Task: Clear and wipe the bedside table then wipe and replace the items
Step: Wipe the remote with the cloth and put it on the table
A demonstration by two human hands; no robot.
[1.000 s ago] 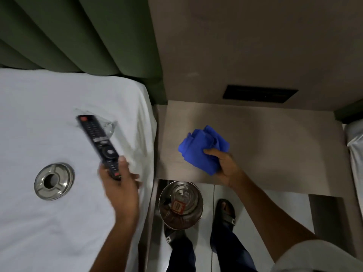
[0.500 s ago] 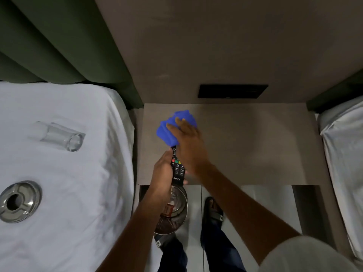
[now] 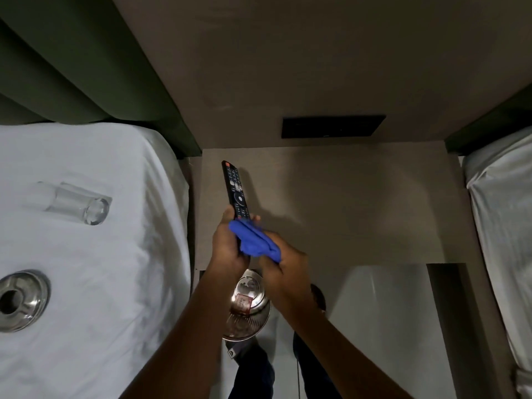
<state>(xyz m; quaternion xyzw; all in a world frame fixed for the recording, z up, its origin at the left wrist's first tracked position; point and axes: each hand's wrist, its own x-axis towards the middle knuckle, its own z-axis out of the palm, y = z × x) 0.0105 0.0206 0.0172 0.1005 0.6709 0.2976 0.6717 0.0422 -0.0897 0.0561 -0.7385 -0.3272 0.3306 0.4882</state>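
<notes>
My left hand point(image 3: 229, 249) grips the lower end of the remote point(image 3: 235, 191), fingers curled round it. The remote sits a little left of the middle of the frame, over the left part of the worktop point(image 3: 359, 203), buttons up, its far end pointing toward the top of the frame. My right hand point(image 3: 285, 269) clutches the cloth point(image 3: 254, 241), bunched up and pressed against the remote's lower part, just above my left hand.

Below my hands, at lower centre, a metal bin point(image 3: 260, 315) stands on the floor with a red and white packet point(image 3: 243, 301) lying in it. On the bed point(image 3: 115, 269) at the left, a glass point(image 3: 77, 207) lies on its side, its mouth toward the upper left of the frame. An ashtray point(image 3: 20, 300) sits flat on the sheet at the left edge, well apart from the glass.
</notes>
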